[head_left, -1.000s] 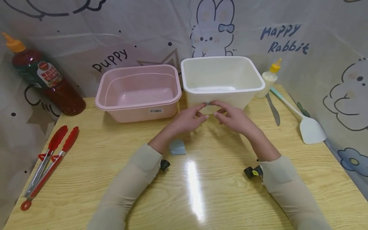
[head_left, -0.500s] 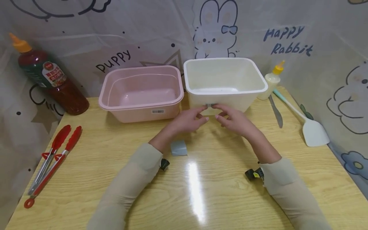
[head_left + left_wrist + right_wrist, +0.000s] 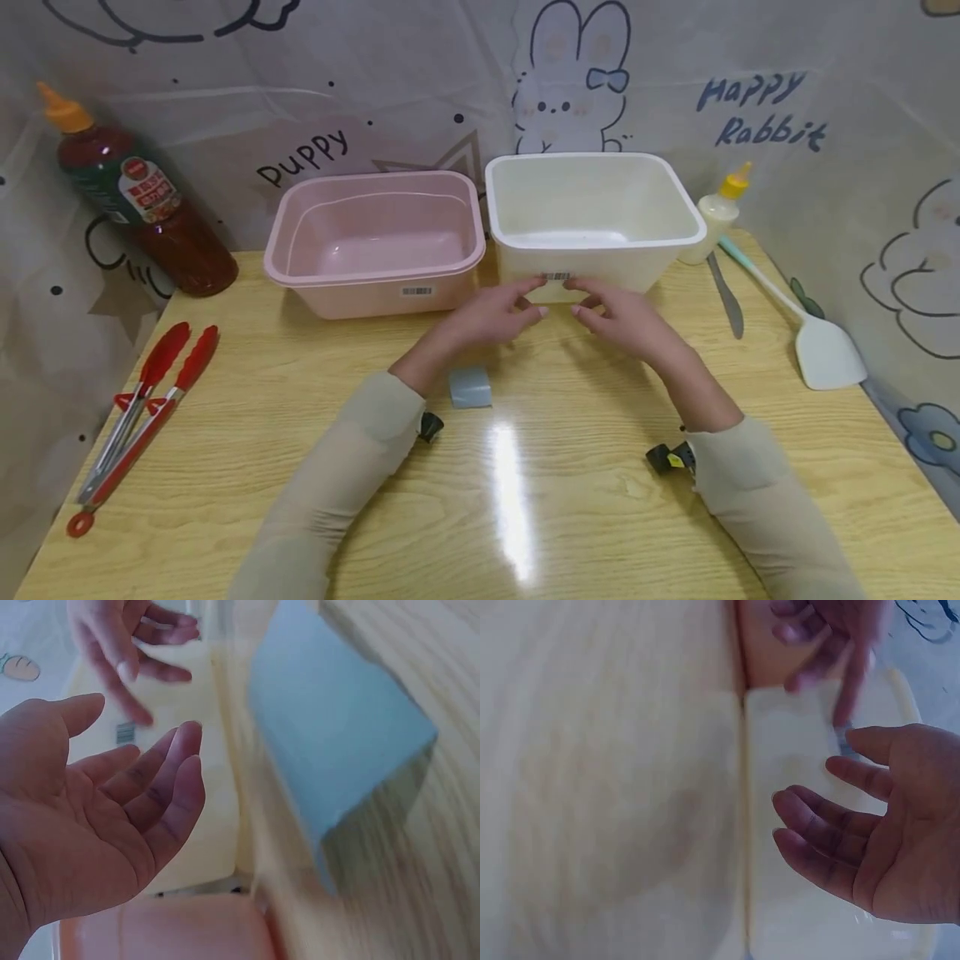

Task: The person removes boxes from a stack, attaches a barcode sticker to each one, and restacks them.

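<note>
Both hands hover side by side just in front of the white bin (image 3: 600,265), near its barcode label. My left hand (image 3: 525,302) has relaxed, slightly bent fingers and holds nothing; its open palm (image 3: 97,817) shows in the left wrist view. My right hand (image 3: 592,302) is likewise loose and empty, and its spread fingers (image 3: 817,817) face the bin's wall (image 3: 795,922). The fingertips of the two hands are a short gap apart. A small blue-grey block (image 3: 469,387) lies on the table by my left forearm, seen large in the left wrist view (image 3: 337,742).
A pink bin (image 3: 375,277) stands left of the white one. A dark sauce bottle (image 3: 142,200) stands at the back left, with red tongs (image 3: 142,408) at the left edge. On the right are a small squeeze bottle (image 3: 716,212), a knife (image 3: 726,296) and a white spatula (image 3: 821,350).
Both hands stay in nearly the same spot before the white bin. The head view has shifted slightly.
</note>
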`<state>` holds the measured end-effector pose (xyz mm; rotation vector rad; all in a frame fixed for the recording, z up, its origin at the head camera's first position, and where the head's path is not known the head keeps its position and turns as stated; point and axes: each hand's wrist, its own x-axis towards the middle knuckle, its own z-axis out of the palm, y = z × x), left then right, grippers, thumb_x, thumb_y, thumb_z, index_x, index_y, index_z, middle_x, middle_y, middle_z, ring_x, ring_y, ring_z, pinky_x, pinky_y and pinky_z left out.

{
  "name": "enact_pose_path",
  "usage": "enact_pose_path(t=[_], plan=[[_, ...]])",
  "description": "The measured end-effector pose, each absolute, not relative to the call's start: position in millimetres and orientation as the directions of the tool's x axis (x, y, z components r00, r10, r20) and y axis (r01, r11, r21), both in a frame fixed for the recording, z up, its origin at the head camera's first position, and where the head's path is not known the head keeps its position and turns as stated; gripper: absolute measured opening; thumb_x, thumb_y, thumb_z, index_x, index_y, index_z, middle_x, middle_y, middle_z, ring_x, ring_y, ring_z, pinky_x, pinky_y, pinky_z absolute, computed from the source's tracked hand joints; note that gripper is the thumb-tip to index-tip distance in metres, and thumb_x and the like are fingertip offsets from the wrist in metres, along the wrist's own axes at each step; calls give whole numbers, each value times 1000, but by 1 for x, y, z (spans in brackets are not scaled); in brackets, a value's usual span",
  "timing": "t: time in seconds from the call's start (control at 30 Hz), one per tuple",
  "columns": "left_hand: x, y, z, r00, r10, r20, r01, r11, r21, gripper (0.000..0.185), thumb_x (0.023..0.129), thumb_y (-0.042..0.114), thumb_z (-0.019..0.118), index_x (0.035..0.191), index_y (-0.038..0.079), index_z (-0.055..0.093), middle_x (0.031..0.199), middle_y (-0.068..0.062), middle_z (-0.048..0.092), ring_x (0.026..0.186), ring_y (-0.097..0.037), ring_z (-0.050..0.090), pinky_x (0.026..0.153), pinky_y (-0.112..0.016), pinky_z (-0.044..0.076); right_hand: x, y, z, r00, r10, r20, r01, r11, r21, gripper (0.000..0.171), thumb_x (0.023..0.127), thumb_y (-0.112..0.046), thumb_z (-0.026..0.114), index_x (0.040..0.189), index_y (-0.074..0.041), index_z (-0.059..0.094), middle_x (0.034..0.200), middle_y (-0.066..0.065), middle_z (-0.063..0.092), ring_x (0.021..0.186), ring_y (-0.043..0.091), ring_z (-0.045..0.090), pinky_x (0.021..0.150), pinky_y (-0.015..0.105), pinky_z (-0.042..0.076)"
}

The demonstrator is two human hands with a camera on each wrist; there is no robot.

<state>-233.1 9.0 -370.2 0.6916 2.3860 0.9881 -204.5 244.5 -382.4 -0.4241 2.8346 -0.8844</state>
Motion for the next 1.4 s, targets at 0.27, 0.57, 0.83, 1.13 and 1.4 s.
enact_pose_path(t=[0.27,0.57,0.83,1.13,1.4], plan=[[-237,14,-367,-775,600,-198,297,622,724,60,105,48,48,160,32,30,137,-6,64,102,-22,71,88,-38,56,-205,235,-377,-951,-311,10,-266,796,-544,45,106,-30,53,149,-18,48,141,15,61,117,37,66,88,55,57],[-236,6,-370,-772,608,-186,296,602,742,61,104,45,52,159,29,33,134,-9,66,99,-22,72,83,-34,57,-203,240,-382,-963,-268,-8,-220,807,-548,44,105,-27,55,147,-14,48,134,19,65,115,37,67,89,53,56],[-233,11,-363,-786,591,-182,297,619,727,62,104,48,50,160,30,30,136,-7,65,111,-25,69,90,-38,56,-204,233,-374,-956,-294,-7,-227,751,-620,46,106,-31,54,149,-18,45,143,15,59,120,33,66,87,50,59],[-204,-52,-330,-792,610,-37,371,528,764,49,105,43,52,151,26,49,128,-3,68,89,-19,73,71,-33,59,-197,255,-346,-955,-296,25,-240,720,-652,46,106,-37,51,149,-21,50,127,16,69,98,33,72,81,46,57],[-189,-141,-300,-943,286,172,309,554,773,40,106,41,52,142,27,60,122,-7,71,95,-23,69,75,-26,57,-192,295,-315,-982,-114,148,-182,747,-639,43,107,-44,46,141,-21,59,117,5,72,89,12,70,82,20,54]])
